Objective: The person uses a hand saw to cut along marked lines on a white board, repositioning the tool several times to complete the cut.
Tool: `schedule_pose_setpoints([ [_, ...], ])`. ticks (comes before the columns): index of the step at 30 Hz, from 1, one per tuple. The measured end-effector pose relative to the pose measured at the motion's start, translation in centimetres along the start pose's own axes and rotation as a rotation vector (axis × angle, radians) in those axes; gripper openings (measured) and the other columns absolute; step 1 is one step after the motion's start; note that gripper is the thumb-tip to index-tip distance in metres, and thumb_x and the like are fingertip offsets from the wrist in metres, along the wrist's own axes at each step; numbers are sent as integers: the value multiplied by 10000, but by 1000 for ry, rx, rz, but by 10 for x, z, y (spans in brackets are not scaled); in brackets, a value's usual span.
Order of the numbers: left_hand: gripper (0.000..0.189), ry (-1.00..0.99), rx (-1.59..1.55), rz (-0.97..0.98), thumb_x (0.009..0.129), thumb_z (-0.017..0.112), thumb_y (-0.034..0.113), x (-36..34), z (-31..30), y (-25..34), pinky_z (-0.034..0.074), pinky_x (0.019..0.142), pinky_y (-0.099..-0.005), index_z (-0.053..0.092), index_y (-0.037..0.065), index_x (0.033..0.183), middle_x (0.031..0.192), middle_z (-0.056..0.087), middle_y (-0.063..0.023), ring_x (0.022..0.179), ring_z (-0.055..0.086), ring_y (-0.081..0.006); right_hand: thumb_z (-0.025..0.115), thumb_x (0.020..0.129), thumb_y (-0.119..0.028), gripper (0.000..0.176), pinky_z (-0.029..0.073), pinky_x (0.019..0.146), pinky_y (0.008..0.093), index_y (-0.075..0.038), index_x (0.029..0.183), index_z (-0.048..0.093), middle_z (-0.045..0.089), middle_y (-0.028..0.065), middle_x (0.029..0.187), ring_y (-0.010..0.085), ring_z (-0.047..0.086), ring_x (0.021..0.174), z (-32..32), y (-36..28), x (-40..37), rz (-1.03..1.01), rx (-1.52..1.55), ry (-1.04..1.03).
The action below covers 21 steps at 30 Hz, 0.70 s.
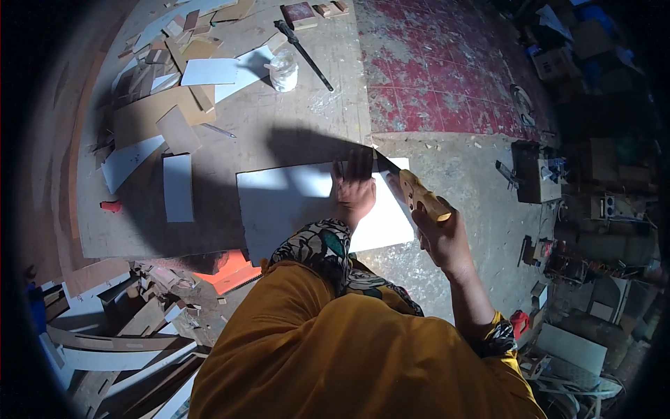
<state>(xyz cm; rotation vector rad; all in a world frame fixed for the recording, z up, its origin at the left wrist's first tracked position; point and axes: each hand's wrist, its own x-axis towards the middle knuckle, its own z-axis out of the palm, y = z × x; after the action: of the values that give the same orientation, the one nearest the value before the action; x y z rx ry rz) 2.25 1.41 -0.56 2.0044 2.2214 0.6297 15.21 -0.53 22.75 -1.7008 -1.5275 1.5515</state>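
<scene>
A white board [279, 209] lies at the table's front right edge, its right part jutting past the table over the floor. My left hand [356, 192] presses flat on the board, fingers spread and pointing away from me. In my right hand [447, 237] is a handsaw [419, 195], gripped by its yellowish wooden handle. The saw's dark blade points up and left, its tip near the board's far edge, just right of my left fingers. Whether the teeth touch the board cannot be made out.
On the table [223, 150] are a white tub [283, 72], a black bar clamp [307, 57], a pen [219, 130] and wood offcuts [157, 119]. More scraps [139, 321] lie below left. A dark box [536, 171] stands on the floor at right.
</scene>
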Motion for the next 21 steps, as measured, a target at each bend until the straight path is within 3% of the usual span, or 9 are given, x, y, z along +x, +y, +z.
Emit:
schedule_pose_setpoints([
  [2, 609, 64, -10, 15, 858, 517, 291, -2, 5, -1, 156, 1075, -617, 381, 36, 1395, 1461, 351, -141, 1360, 309, -306, 640, 882, -158, 259, 361, 449, 218, 26, 1042, 553, 545, -11, 682, 47, 463, 514, -2, 3, 0, -35, 19, -25],
  [10, 645, 0, -21, 2, 850, 528, 279, 0, 6, -2, 169, 1071, -618, 335, 45, 1419, 1468, 345, -132, 1365, 300, -309, 647, 879, -151, 235, 363, 450, 214, 16, 1012, 551, 538, -20, 688, 41, 462, 516, 10, 17, -3, -9, 148, 50],
  [16, 647, -49, -12, -20, 867, 507, 285, -1, -2, 1, 133, 1089, -621, 303, 49, 1434, 1499, 293, -127, 1392, 250, -306, 642, 873, -132, 197, 347, 463, 207, 4, 980, 549, 537, -12, 701, 40, 449, 530, 6, 33, -12, -90, -79, 65],
  [21, 652, -81, -70, -30, 895, 470, 292, -1, -2, -1, 108, 1096, -622, 241, 56, 1457, 1524, 232, -121, 1414, 196, -300, 629, 871, -76, 137, 377, 572, 213, -40, 876, 497, 454, -34, 680, 42, 441, 638, 7, 51, -36, -16, 70, 47],
])
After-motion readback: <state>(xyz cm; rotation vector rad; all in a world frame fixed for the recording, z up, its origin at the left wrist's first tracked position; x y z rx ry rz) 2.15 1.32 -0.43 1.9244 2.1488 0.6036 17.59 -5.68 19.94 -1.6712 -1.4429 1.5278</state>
